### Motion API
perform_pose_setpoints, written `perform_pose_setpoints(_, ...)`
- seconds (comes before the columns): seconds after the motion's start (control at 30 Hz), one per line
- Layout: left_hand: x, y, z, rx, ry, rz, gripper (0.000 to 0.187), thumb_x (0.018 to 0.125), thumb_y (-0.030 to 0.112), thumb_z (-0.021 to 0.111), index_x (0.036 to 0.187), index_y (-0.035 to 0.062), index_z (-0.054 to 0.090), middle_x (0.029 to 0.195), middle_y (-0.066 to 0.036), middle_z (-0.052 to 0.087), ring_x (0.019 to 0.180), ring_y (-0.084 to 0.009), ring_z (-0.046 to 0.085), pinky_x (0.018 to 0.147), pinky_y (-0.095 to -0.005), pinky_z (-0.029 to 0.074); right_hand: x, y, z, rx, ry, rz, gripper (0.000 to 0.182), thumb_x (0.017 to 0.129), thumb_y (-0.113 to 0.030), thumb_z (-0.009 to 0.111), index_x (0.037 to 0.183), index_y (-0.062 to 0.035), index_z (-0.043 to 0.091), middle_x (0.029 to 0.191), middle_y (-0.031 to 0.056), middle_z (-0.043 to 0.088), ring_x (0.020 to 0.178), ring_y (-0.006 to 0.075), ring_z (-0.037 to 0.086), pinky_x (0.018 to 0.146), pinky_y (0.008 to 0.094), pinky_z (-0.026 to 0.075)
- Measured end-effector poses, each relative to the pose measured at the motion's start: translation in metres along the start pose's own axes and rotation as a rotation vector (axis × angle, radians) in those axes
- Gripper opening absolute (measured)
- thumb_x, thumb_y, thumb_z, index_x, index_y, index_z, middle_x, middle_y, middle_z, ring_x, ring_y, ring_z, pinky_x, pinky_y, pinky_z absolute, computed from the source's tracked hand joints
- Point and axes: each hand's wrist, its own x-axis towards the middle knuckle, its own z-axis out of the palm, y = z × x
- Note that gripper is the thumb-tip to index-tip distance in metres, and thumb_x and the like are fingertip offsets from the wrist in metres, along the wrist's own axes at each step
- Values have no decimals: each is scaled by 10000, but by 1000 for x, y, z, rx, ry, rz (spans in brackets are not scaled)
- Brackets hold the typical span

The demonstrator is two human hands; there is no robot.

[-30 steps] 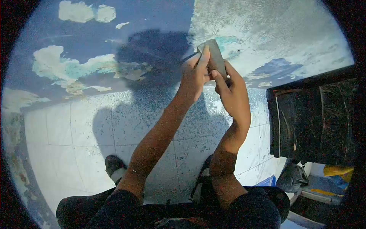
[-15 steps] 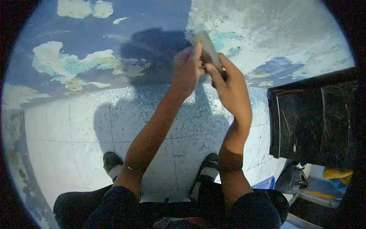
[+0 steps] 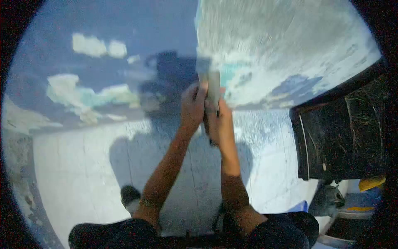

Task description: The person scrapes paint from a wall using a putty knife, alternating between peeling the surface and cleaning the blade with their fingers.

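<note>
Both hands are together on a scraper point(image 3: 213, 85) with a flat, pale blade, in front of the wall's lower part. My right hand point(image 3: 223, 124) is closed around its handle end, and a dark tip shows below the fingers. On the blade's left side, my left hand point(image 3: 192, 106) grips with its thumb along the edge; its other fingers are partly hidden. Beyond the blade is the wall point(image 3: 174, 25), blue on the left with pale bare patches, and a large scraped grey-white area point(image 3: 282, 37) on the right. Motion blur hides whether the blade touches the wall.
White floor tiles point(image 3: 74, 166) lie below, with flakes scattered near the wall. A dark wooden piece of furniture point(image 3: 327, 137) stands at the right. Below it are a dark bag point(image 3: 327, 199) and a yellow item point(image 3: 371, 183). My shoe point(image 3: 130, 194) is at lower left.
The view has tilted upward, so the wall sits lower in it. The right hand has swung inward beside the left, and the scraper has turned from slanted to nearly upright.
</note>
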Motion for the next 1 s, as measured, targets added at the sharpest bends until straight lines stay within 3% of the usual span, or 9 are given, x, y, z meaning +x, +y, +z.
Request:
perform_pose_setpoints(0.07,1,3,-1,-91,-21,14,411,1043,369,471,1098,7,658,879,-69,671,796,-147,594,744,-332,493,1,14,14,36,48,-54,365,1019,-173,516,1347,-13,498,1112,175,642,1001,244,621,866,338,491)
perform_pose_setpoints(0.17,-7,18,-7,-187,-44,2,332,1043,278,486,997,-19,627,844,-34,620,739,-117,541,681,-312,459,-1,18,23,187,26,-69,353,1019,-127,492,1350,-6,489,1231,200,611,1117,268,599,953,347,457)
perform_pose_setpoints(0.23,-9,21,-10,-203,-56,-106,329,1049,263,472,1016,-21,635,858,-45,643,758,-108,562,687,-307,468,1,24,29,193,46,-126,352,1018,-110,483,1352,0,484,1222,189,613,1102,254,600,944,342,463)
perform_pose_setpoints(0.3,-11,28,-11,-202,-59,-82,354,1044,301,481,983,-10,639,842,-43,634,754,-106,548,683,-299,457,-4,26,31,188,63,-169,351,1017,-92,474,1354,6,478,1214,178,615,1086,240,601,934,338,469)
perform_pose_setpoints(0.47,-3,34,-16,-14,-43,24,374,1034,327,502,928,-2,645,779,-27,611,717,-103,523,663,-295,439,3,16,34,397,37,1,315,1015,-77,477,1314,22,497,1135,136,635,1038,181,587,894,327,485)
perform_pose_setpoints(0.6,-3,33,-13,-39,-30,3,374,1029,305,518,914,-30,637,716,-17,581,668,-76,483,596,-274,406,2,19,33,338,39,26,295,1018,-83,476,1286,36,506,1105,139,642,1017,180,589,881,327,487)
perform_pose_setpoints(1.0,5,26,-11,2,56,5,425,1018,316,546,737,-2,536,629,7,445,613,-78,384,548,-295,331,9,24,33,124,67,-122,330,1000,-111,511,1278,66,496,1086,245,650,1037,287,644,879,381,497)
